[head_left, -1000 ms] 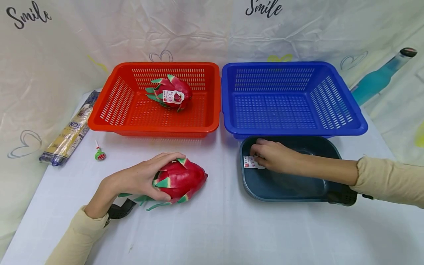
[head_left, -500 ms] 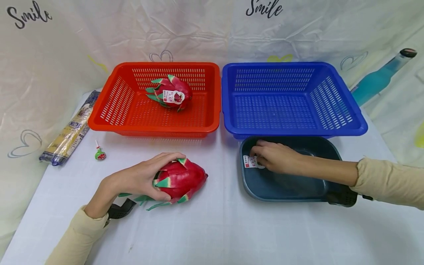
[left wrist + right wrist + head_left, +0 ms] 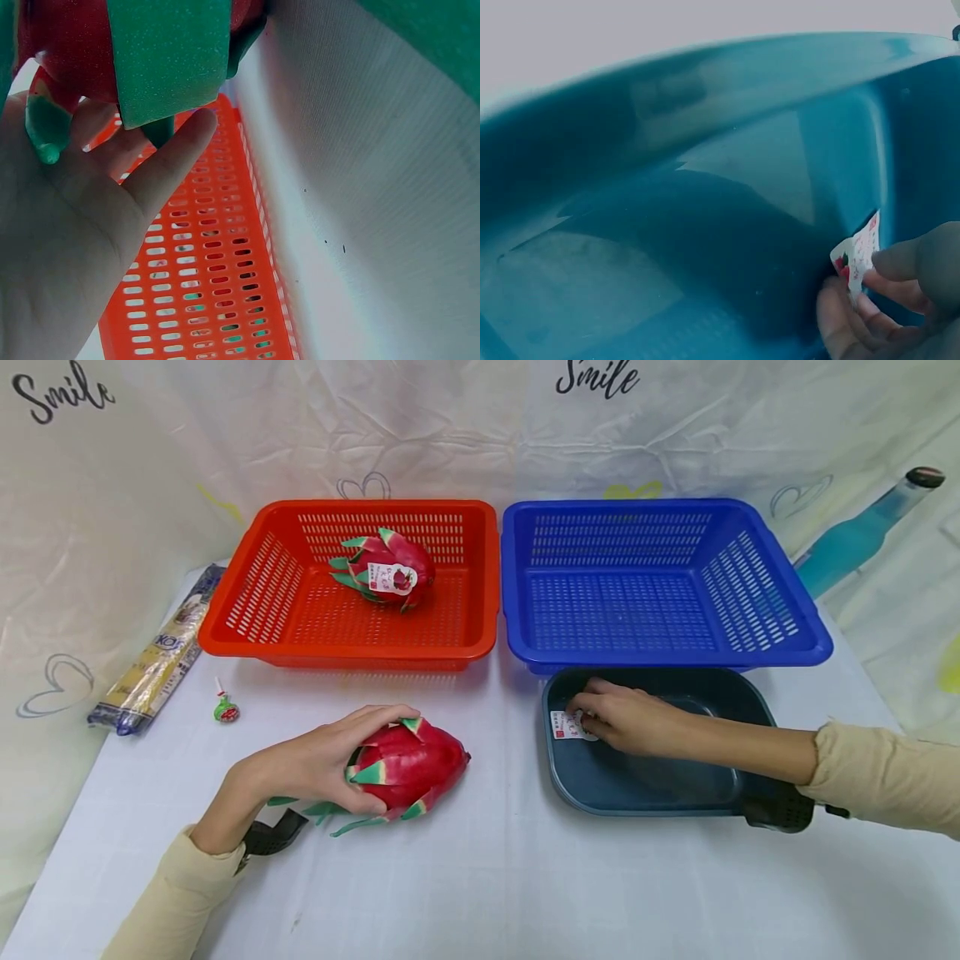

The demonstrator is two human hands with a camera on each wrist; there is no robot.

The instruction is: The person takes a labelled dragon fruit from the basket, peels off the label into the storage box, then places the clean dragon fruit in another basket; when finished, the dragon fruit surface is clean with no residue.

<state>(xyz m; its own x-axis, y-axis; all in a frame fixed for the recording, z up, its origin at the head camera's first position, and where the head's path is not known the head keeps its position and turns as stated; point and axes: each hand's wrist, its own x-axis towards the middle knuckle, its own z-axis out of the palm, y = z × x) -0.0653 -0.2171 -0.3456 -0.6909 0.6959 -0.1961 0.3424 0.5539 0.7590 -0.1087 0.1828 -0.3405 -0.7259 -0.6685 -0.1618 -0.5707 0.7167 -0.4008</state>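
Wrinkled whitish backdrop (image 3: 450, 427) with "Smile" lettering (image 3: 597, 377) behind white-covered table (image 3: 465, 902).

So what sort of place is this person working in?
Probably a staged tabletop set-up, though I can't be sure: there's a white-covered table, a pale, wrinkled backdrop sheet printed with "Smile", and a red perforated plastic basket beside a blue perforated plastic basket.

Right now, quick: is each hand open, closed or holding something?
Left hand: holding the nearer dragon fruit by its leafy end.
Right hand: pinching the white label inside the dark basin.
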